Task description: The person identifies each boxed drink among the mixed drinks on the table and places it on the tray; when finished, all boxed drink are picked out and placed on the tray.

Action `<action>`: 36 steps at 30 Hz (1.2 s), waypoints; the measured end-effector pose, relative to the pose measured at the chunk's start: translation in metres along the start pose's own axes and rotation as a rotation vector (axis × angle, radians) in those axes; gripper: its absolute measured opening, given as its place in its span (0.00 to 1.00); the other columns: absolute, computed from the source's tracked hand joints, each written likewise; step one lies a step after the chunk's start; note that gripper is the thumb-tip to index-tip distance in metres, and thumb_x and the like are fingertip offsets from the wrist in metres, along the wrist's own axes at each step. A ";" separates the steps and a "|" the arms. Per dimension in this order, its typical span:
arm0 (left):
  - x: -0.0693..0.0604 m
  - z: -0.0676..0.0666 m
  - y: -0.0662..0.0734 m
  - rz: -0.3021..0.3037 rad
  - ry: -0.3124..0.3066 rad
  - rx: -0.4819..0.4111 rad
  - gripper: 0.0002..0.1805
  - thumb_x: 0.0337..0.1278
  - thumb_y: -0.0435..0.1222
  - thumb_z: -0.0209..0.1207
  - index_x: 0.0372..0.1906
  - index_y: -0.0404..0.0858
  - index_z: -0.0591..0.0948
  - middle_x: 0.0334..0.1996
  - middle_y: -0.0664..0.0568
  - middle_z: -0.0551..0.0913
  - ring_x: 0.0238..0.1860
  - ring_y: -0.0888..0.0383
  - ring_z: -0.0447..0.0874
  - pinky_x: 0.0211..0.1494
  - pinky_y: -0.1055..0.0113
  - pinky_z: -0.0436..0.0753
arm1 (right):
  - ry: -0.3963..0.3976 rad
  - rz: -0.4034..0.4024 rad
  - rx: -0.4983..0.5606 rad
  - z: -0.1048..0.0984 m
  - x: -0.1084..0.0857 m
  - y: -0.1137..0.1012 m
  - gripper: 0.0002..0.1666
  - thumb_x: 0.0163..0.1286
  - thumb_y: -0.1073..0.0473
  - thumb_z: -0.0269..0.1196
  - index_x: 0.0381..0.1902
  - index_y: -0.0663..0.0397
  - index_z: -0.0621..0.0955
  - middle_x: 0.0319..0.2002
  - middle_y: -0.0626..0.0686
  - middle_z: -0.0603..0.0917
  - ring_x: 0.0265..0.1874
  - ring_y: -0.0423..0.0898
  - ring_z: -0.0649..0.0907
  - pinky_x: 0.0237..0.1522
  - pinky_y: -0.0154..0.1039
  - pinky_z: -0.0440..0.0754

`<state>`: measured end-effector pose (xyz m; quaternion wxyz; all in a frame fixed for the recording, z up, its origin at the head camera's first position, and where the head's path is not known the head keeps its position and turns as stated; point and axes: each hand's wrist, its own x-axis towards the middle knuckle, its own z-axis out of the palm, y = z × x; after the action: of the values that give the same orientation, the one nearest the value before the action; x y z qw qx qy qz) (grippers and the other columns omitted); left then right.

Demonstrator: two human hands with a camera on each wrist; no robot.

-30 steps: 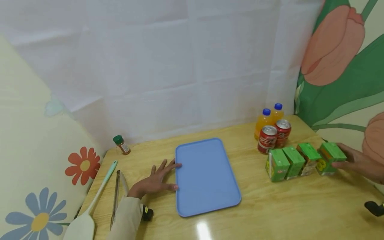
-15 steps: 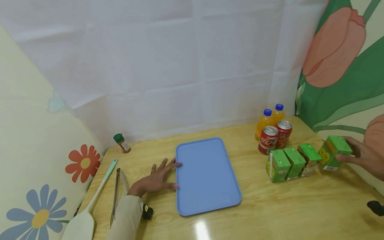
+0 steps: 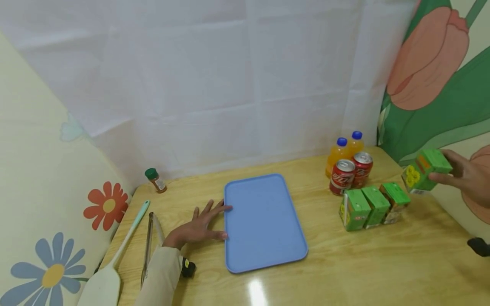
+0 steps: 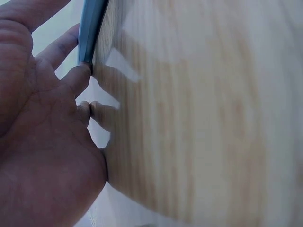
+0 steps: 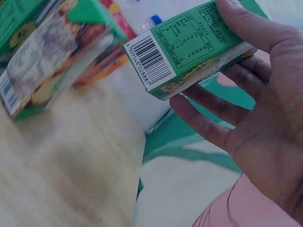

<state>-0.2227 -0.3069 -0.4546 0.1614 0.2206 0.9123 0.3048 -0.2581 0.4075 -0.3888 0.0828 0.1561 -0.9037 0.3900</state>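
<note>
Right wrist view: the right hand grasps a green carton, thumb on one side and fingers on the other, with a barcode on the face toward the camera. In the head view that carton is held up off the bench, tilted, near the right-hand edge. Just left of it and lower, three more green cartons stand upright in a row, the nearest to it with a brown picture on its front. Behind the row are two red cans side by side, and behind those two bottles of orange drink with blue caps.

The left hand grasps nothing; its fingers are spread, with thumb and index finger at the left rim of a blue tray lying flat mid-bench. The left wrist view shows that hand's fingers against the tray's edge. Farther left lie metal tongs, partly behind the sleeve, then a white spatula with a mint handle end. Toward the back is a small jar with a green cap. A white cloth hangs behind the bench.
</note>
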 end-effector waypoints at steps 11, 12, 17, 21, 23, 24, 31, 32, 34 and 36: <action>-0.001 -0.003 -0.001 -0.002 0.009 -0.006 0.46 0.60 0.54 0.66 0.79 0.55 0.57 0.82 0.50 0.40 0.78 0.40 0.22 0.69 0.34 0.19 | -0.115 0.033 0.079 -0.001 0.028 -0.050 0.52 0.78 0.58 0.58 0.81 0.37 0.35 0.80 0.63 0.32 0.71 0.79 0.48 0.57 0.80 0.55; -0.002 -0.003 -0.001 -0.003 0.011 -0.008 0.46 0.60 0.54 0.66 0.80 0.55 0.57 0.81 0.50 0.40 0.78 0.41 0.22 0.69 0.34 0.19 | -0.122 0.035 0.081 0.001 0.031 -0.057 0.53 0.77 0.59 0.58 0.81 0.40 0.34 0.79 0.63 0.30 0.70 0.82 0.46 0.56 0.81 0.55; -0.004 0.000 -0.002 -0.014 -0.002 -0.015 0.47 0.60 0.56 0.65 0.80 0.55 0.56 0.81 0.50 0.39 0.78 0.42 0.21 0.69 0.35 0.17 | -0.141 0.014 0.054 0.011 0.044 -0.082 0.53 0.76 0.58 0.60 0.81 0.51 0.37 0.79 0.65 0.35 0.71 0.80 0.46 0.55 0.81 0.57; -0.005 -0.001 -0.002 -0.023 -0.012 -0.013 0.48 0.60 0.57 0.65 0.80 0.56 0.55 0.81 0.51 0.38 0.78 0.43 0.20 0.69 0.36 0.17 | -0.156 -0.026 0.077 0.021 0.054 -0.098 0.51 0.76 0.58 0.60 0.82 0.51 0.41 0.79 0.65 0.41 0.71 0.78 0.52 0.56 0.79 0.60; -0.005 -0.001 -0.002 -0.027 -0.011 -0.015 0.47 0.60 0.57 0.65 0.80 0.57 0.55 0.81 0.53 0.38 0.78 0.45 0.20 0.70 0.37 0.17 | -0.167 -0.052 0.092 0.026 0.060 -0.105 0.49 0.76 0.58 0.60 0.82 0.49 0.44 0.79 0.65 0.48 0.71 0.75 0.57 0.58 0.74 0.65; -0.005 -0.002 -0.002 -0.028 -0.010 -0.016 0.47 0.60 0.57 0.65 0.80 0.57 0.55 0.81 0.53 0.38 0.79 0.45 0.20 0.70 0.37 0.17 | -0.175 -0.059 0.093 0.028 0.062 -0.108 0.49 0.76 0.57 0.60 0.82 0.47 0.45 0.79 0.65 0.48 0.72 0.73 0.56 0.59 0.73 0.64; -0.003 -0.001 0.001 -0.012 -0.017 -0.036 0.47 0.61 0.56 0.65 0.80 0.56 0.55 0.81 0.51 0.38 0.78 0.44 0.20 0.69 0.36 0.16 | -0.197 -0.108 0.120 0.055 0.080 -0.127 0.40 0.76 0.58 0.60 0.79 0.40 0.56 0.67 0.55 0.71 0.62 0.51 0.75 0.50 0.35 0.81; -0.003 -0.001 0.001 -0.012 -0.019 -0.035 0.47 0.61 0.56 0.65 0.80 0.56 0.55 0.81 0.51 0.38 0.78 0.44 0.20 0.69 0.37 0.16 | -0.203 -0.116 0.133 0.059 0.082 -0.129 0.39 0.76 0.58 0.60 0.79 0.40 0.57 0.66 0.54 0.72 0.61 0.50 0.75 0.49 0.37 0.82; -0.002 -0.001 0.001 -0.009 -0.019 -0.028 0.47 0.61 0.56 0.65 0.80 0.55 0.55 0.81 0.50 0.38 0.78 0.43 0.20 0.69 0.36 0.16 | -0.206 -0.121 0.140 0.068 0.085 -0.134 0.38 0.76 0.57 0.60 0.78 0.39 0.59 0.66 0.51 0.73 0.61 0.47 0.75 0.50 0.37 0.81; -0.002 -0.001 0.001 -0.004 -0.010 -0.021 0.47 0.61 0.56 0.65 0.80 0.54 0.56 0.81 0.49 0.38 0.78 0.41 0.20 0.69 0.36 0.16 | -0.210 -0.127 0.165 0.077 0.089 -0.138 0.36 0.76 0.57 0.60 0.77 0.39 0.60 0.64 0.50 0.74 0.61 0.48 0.76 0.50 0.37 0.81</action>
<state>-0.2212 -0.3077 -0.4528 0.1690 0.2184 0.9087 0.3130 -0.2960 0.2428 -0.3235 -0.0006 0.2593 -0.8606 0.4384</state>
